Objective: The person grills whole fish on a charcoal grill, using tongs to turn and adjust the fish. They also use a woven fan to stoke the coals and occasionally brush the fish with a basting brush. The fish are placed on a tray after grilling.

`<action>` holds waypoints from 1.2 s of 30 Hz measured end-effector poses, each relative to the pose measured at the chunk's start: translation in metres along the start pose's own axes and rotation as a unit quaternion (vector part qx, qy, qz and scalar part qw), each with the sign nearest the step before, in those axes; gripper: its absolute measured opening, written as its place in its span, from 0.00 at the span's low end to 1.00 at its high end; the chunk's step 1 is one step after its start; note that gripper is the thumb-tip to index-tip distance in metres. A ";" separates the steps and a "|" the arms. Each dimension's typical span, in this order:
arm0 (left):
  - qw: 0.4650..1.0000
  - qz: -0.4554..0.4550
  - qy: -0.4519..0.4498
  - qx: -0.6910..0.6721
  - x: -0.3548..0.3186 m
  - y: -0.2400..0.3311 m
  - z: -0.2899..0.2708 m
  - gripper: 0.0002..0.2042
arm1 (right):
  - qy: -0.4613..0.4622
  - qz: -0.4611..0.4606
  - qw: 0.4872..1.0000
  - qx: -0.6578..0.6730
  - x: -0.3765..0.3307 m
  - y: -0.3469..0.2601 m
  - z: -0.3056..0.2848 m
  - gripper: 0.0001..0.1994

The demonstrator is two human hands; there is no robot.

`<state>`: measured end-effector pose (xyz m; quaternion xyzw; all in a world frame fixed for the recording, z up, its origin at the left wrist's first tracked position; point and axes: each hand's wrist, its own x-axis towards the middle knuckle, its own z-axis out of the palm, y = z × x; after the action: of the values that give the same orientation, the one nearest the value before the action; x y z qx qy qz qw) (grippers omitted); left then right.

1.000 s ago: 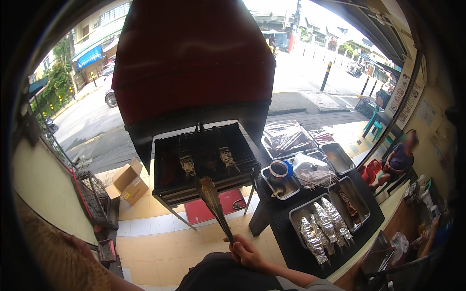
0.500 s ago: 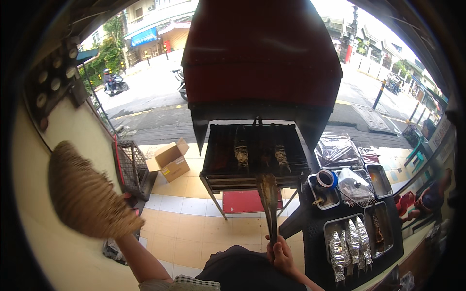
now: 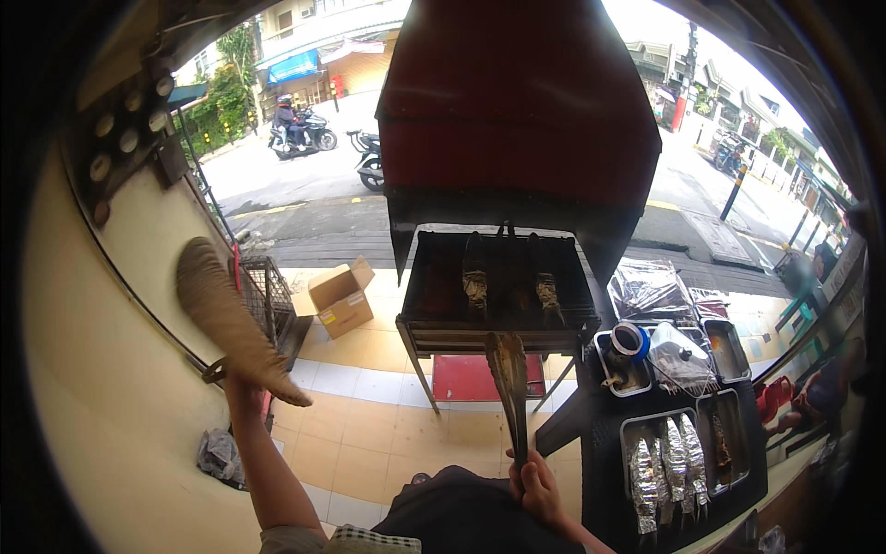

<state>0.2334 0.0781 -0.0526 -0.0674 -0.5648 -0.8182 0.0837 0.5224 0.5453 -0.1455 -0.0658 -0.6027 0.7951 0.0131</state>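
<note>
My left hand (image 3: 244, 390) is closed round a woven brown hand fan (image 3: 226, 309), raised at the left near the wall; the fan partly covers my fingers. In my right hand (image 3: 537, 487) is a pair of metal tongs (image 3: 512, 383), gripped low and pointing away from me toward the grill. Their tips are just in front of the charcoal grill (image 3: 434, 325). Partly foil-wrapped fish lie on its dark grate, one foil piece (image 3: 474, 288) to the left and another (image 3: 546, 292) to the right. Darker food between them is hard to make out.
A red hood (image 3: 517, 138) rises over the grill. At right, a black table (image 3: 600, 443) bears a tray of several foil-wrapped fish (image 3: 676, 466), other trays and a blue-rimmed container (image 3: 631, 342). A cardboard box (image 3: 343, 309) and wire cage (image 3: 268, 291) stand at left.
The fan has swung right and turned more edge-on, with my left forearm more upright. The tongs stay nearly still in my right hand. A motorcycle on the street has moved right.
</note>
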 end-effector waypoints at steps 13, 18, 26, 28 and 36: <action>0.891 0.247 -0.241 -0.294 -0.016 0.049 -0.006 0.16 | 0.009 0.008 0.999 -0.044 -0.004 0.005 -0.006 0.32; 0.937 -0.004 0.217 0.274 0.013 0.005 -0.021 0.16 | 0.013 0.002 0.998 -0.064 -0.006 0.010 -0.017 0.30; 0.940 0.253 0.211 0.093 -0.016 0.006 -0.083 0.23 | 0.025 -0.001 0.996 -0.088 -0.004 0.022 -0.020 0.30; 0.961 0.214 0.129 0.123 0.011 -0.031 -0.083 0.19 | 0.027 0.000 0.997 -0.079 -0.003 0.023 -0.021 0.30; 0.950 0.176 0.178 -0.185 -0.064 0.080 -0.025 0.31 | 0.049 0.012 0.987 -0.151 -0.008 0.018 -0.020 0.24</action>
<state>0.3127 0.0305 -0.0012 -0.0331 -0.3585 -0.8793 0.3119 0.5336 0.5586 -0.1676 -0.1130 -0.7137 0.6909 0.0234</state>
